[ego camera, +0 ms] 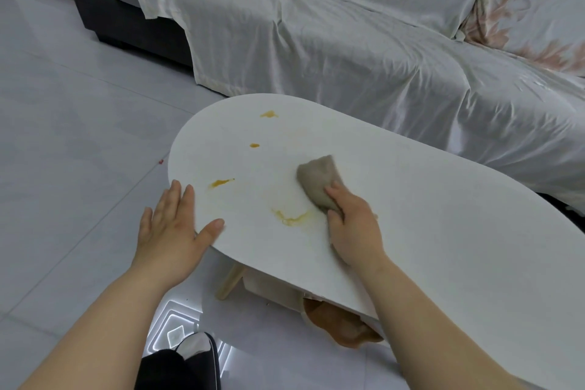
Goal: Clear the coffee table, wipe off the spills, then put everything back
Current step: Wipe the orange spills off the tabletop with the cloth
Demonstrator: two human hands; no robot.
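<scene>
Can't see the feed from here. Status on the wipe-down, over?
Right hand gripping cloth on coffee table. Left hand flat on table edge, empty. Four orange spills left. Tabletop cleared, nothing in the way.

Beyond your work, a sofa (364, 51) draped in pale sheets, a floral-print cushion (519, 19) at its right, glossy grey floor tiles (63, 136), your dark shoe (199, 355) below.
</scene>
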